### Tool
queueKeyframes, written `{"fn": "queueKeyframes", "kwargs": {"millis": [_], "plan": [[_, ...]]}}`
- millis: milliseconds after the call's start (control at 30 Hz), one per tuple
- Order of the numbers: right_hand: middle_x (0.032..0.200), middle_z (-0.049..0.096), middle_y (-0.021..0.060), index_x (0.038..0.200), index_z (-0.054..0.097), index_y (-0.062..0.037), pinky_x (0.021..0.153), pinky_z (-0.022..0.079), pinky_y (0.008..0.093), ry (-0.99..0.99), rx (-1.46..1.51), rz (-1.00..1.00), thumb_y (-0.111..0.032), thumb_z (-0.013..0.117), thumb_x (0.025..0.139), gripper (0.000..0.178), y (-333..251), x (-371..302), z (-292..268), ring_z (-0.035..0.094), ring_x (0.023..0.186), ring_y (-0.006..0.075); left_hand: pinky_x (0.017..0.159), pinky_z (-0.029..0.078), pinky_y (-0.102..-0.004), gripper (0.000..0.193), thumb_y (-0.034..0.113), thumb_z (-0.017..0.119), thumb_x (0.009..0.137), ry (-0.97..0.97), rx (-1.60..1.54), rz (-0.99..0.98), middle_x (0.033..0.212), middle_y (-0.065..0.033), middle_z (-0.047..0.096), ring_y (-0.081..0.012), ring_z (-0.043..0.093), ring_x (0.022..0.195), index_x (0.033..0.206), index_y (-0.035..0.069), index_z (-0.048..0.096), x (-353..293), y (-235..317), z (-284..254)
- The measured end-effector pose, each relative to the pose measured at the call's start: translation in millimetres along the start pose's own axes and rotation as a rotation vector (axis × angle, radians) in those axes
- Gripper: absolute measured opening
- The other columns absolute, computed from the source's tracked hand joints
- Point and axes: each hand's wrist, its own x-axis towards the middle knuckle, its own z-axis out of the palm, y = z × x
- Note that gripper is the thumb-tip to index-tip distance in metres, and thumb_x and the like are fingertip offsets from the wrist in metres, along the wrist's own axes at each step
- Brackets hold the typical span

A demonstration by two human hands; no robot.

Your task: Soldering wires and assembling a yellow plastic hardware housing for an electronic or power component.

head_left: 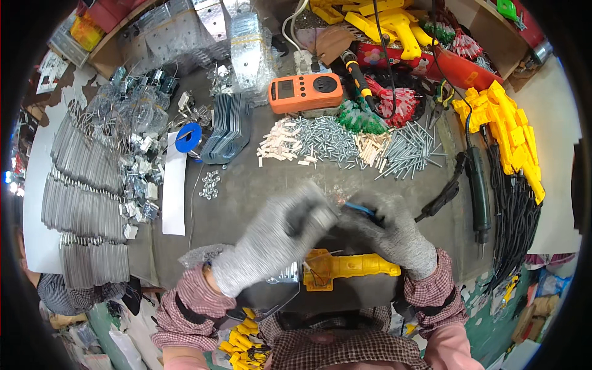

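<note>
Both my hands wear grey knitted gloves with dark palms and meet above the middle of the table. My left hand is smeared by motion; its fingers point toward the right hand, and what they hold cannot be made out. My right hand is closed, with a blue wire showing at its fingertips. A black cable runs out past its right side. Below the hands, near the table's front edge, lies an open yellow plastic housing half, with thin wires at its left end.
An orange multimeter stands behind piles of screws. Left are a blue solder spool, nuts and stacked metal plates. Right are a soldering iron, yellow housings and black cables.
</note>
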Motion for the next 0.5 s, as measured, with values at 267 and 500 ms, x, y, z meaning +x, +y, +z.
{"fn": "queueKeyframes", "kwargs": {"millis": [267, 500], "plan": [[0.086, 0.067, 0.0017, 0.111, 0.068, -0.0004, 0.067, 0.05, 0.0246, -0.045, 0.238, 0.212, -0.014, 0.066, 0.099, 0.019, -10.1, -1.8, -0.4, 0.061, 0.077, 0.007, 0.078, 0.052, -0.03, 0.014, 0.009, 0.069, 0.094, 0.232, 0.448, 0.518, 0.094, -0.0047, 0.063, -0.0138, 0.06, 0.083, 0.106, 0.003, 0.063, -4.0, -1.7, 7.0], [0.096, 0.067, 0.0055, 0.123, 0.063, -0.002, 0.075, 0.052, 0.026, -0.218, 0.313, 0.401, -0.016, 0.061, 0.1, 0.027, -6.7, -7.4, -5.5, 0.064, 0.087, 0.0124, 0.063, 0.05, -0.0321, 0.024, 0.026, 0.076, 0.088, 0.332, -0.011, -0.024, 0.088, -0.0039, 0.066, -0.0165, 0.061, 0.067, 0.082, 0.006, 0.063, -60.7, 11.0, -15.1]]}}
